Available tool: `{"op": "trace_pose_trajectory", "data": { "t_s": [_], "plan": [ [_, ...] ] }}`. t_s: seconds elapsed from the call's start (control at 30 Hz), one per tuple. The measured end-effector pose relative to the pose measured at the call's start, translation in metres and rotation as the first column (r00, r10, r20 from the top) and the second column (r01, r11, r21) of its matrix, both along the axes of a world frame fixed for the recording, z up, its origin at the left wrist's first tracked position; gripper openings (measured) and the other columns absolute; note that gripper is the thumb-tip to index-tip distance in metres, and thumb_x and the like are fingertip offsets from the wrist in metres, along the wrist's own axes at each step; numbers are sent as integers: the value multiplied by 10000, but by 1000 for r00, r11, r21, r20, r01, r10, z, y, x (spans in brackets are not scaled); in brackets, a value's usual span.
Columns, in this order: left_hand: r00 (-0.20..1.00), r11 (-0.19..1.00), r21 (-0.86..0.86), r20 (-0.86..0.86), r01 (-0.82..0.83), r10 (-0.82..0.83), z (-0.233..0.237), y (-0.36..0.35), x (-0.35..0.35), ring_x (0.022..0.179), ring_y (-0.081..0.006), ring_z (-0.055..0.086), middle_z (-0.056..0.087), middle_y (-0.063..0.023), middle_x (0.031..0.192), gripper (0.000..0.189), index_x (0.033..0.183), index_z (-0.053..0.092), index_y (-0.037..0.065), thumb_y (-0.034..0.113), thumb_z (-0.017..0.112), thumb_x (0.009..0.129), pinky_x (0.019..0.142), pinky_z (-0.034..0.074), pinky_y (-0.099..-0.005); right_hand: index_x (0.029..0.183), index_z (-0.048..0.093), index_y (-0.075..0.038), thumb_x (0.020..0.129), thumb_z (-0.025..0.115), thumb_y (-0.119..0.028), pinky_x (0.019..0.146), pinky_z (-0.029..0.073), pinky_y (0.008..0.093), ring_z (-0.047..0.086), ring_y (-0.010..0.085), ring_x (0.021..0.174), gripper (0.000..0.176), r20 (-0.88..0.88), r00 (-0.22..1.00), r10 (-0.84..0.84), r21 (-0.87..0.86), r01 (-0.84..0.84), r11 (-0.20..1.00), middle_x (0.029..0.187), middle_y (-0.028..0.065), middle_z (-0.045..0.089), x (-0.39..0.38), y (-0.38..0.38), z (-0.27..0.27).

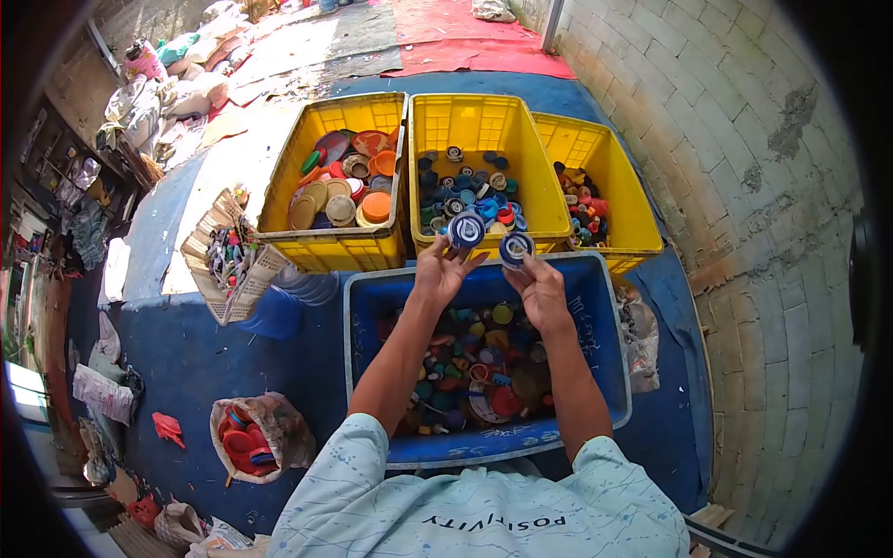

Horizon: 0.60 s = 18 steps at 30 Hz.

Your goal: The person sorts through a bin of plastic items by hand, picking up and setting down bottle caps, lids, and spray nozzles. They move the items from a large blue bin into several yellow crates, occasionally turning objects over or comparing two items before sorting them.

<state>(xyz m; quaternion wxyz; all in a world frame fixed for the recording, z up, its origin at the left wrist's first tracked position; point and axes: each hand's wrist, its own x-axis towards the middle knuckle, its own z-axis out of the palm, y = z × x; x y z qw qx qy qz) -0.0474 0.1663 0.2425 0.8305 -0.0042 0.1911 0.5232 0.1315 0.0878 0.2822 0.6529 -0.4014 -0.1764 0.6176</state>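
My left hand (441, 272) is closed on a dark blue plastic cap (466, 230) with white rings, held up at the near edge of the middle yellow crate (491, 113). A similar blue and white cap (516, 249) is gripped in the fingertips of my right hand (541, 290), slightly lower and to the right. Both forearms reach over a blue crate (487, 456) filled with mixed coloured caps and lids (470, 367). Inside the middle yellow crate lie mostly blue and dark caps (470, 191). The two held caps are apart.
The left yellow crate (326, 256) contains wide lids; the right one (642, 244) contains red and dark caps. At left stand a slatted basket (206, 251) of small pieces and a sack (293, 432) with red pieces. A block wall (772, 279) rises on the right.
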Motion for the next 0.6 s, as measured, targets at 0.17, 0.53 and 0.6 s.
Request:
{"op": "trace_pose_trajectory", "data": {
  "t_s": [0.17,0.53,0.6],
  "plan": [
    [993,993,-100,-106,-66,56,38,38,-11,1405,-344,147,86,-216,1494,790,1441,-10,-60,393,430,966,1046,290,-661,1260,344,165,868,626,-109,994,435,458,494,420,1155,555,43,978,-206,-45,208,977,1244,285,440,23,59,10],
    [914,774,-596,-401,-212,-58,-136,-162,-86,1029,-271,511,507,-142,1082,296,1033,532,-28,249,542,930,970,455,-438,1249,421,101,877,596,-82,832,529,329,604,266,998,450,240,958,159,-467,-30,883,1112,188,547,34,-122,-130],
    [901,748,-625,-425,-223,-87,-147,-186,-90,964,-253,533,532,-113,1003,247,999,543,-4,232,549,925,928,473,-427,1225,453,90,879,598,-99,834,534,333,609,261,995,420,263,922,286,-528,-111,842,1129,183,545,31,-134,-133]
  ]
}}
